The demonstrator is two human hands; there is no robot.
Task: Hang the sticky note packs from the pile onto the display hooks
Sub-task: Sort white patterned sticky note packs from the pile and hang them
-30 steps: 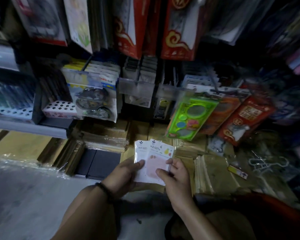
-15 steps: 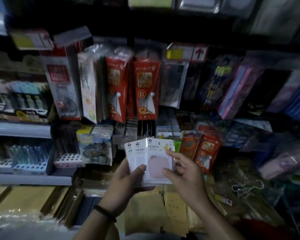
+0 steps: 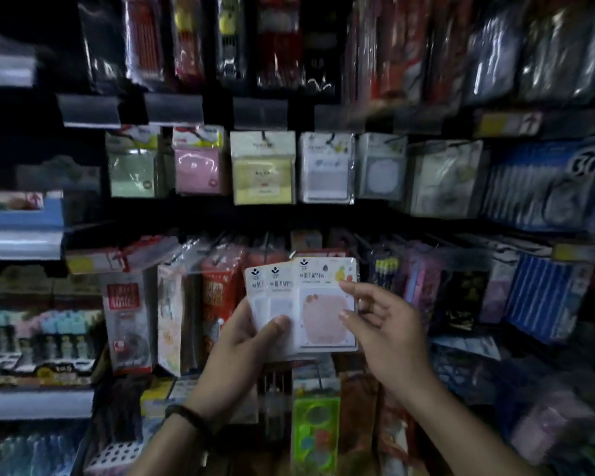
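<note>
Left hand (image 3: 241, 341) is raised before the shelves, its grip holding three fanned sticky note packs (image 3: 275, 304) with the thumb across their fronts. Right hand (image 3: 389, 331), fingers curled, pinches the front pack (image 3: 323, 321) at its right edge, below the hanging packs (image 3: 262, 166).

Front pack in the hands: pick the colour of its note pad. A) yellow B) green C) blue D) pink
D: of the packs fanned in the left hand, the front pack shows a pink pad.
</note>
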